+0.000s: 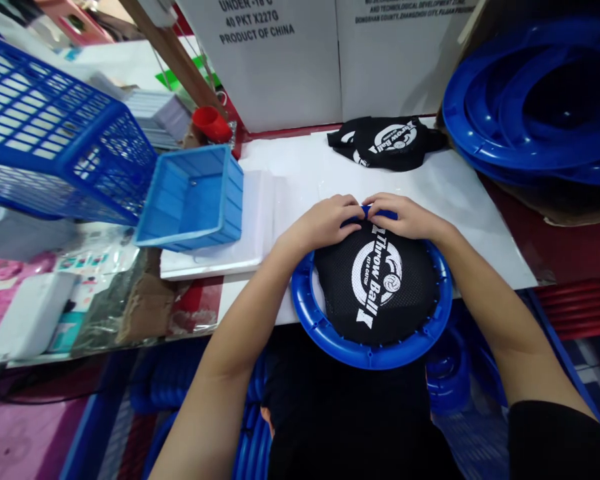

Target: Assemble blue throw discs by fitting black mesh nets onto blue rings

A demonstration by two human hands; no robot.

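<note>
A blue plastic ring (373, 357) rests partly on the white tabletop, its near side over my lap. Inside it lies a round black mesh fabric (405, 293) printed with white "Throw Ball" lettering. The fabric reaches most of the ring, with a gap showing at the left. My left hand (333, 220) and my right hand (397, 215) meet at the ring's far edge. Both have their fingers curled over the rim and the fabric edge there, thumbs on the near side. The fingertips almost touch each other.
More black printed fabrics (393, 141) lie at the back of the white table (300, 157), against white cartons (280, 80). Stacked blue rings (510, 150) fill a carton at right. On the left stand a light-blue bin (190, 230), a blue basket (80, 143) and a red cup (213, 125).
</note>
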